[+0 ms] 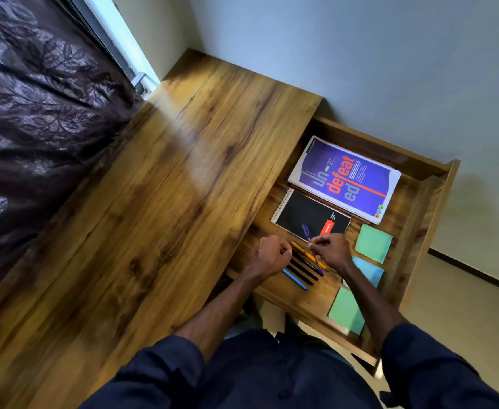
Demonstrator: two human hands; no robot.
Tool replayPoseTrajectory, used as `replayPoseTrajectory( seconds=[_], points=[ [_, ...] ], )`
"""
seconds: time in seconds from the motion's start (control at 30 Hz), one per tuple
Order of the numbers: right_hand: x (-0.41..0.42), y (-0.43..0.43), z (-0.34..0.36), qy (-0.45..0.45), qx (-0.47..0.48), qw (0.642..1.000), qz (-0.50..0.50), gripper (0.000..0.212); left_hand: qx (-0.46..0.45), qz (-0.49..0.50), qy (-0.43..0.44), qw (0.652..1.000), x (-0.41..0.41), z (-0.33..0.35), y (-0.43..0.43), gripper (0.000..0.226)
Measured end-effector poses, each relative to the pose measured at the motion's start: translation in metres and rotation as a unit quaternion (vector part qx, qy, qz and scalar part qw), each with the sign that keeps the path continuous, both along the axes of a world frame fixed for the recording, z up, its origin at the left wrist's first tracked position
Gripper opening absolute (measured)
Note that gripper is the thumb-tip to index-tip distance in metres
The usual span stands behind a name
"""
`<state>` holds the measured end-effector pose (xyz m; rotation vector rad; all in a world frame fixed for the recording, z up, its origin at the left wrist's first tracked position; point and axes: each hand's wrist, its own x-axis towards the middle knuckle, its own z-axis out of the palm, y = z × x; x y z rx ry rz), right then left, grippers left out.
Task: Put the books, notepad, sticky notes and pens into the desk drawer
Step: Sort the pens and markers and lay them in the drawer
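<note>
Drawer (444,202) open: right hand (333,251) pinches a blue pen (306,231) over the notepad (302,214); left hand (271,256) curls (hold unclear) by other pens (302,269).

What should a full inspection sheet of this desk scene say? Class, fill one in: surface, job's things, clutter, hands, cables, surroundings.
Surface: wooden desk top; drawer pulled open beside it.
Job's things: purple book, black spiral notepad, green sticky pads, blue sticky pad and row of pens all lie in the drawer.
Clutter: nothing seen.
Hands: right hand pinches a blue pen over the notepad's edge; left hand curled at the row of pens, hold unclear.
Cables: nothing seen.
Surroundings: dark patterned curtain on the left, pale wall behind, floor below.
</note>
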<state>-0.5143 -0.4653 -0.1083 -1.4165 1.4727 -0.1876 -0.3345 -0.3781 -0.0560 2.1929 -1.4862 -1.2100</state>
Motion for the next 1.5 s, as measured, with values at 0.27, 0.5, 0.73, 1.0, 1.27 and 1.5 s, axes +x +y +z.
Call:
replayPoseTrajectory(
  seconds=[0.27,0.5,0.73,1.0,1.27,1.5],
  points=[
    [-0.008,-0.004,-0.026,0.146,-0.037,0.981,0.118,0.013,0.015,0.008,0.003,1.0,0.013,-0.01,0.011,0.018],
    [-0.007,-0.001,-0.03,0.172,-0.068,0.97,0.155,0.016,0.019,0.013,0.021,1.0,0.022,-0.017,0.017,0.016],
    [0.001,-0.004,-0.029,0.18,-0.093,0.958,0.202,0.015,0.034,0.023,0.035,0.999,0.028,-0.022,0.018,0.013],
    [0.001,-0.004,-0.034,0.206,-0.078,0.952,0.214,0.013,0.042,0.032,0.038,0.998,0.032,-0.021,0.019,0.014],
    [0.001,-0.002,-0.042,0.211,-0.098,0.949,0.212,0.014,0.046,0.029,0.04,0.998,0.035,-0.021,0.021,0.015],
    [-0.004,0.009,-0.034,0.176,-0.147,0.962,0.146,0.012,0.045,0.031,0.044,0.998,0.034,-0.023,0.02,0.012]
  ],
)
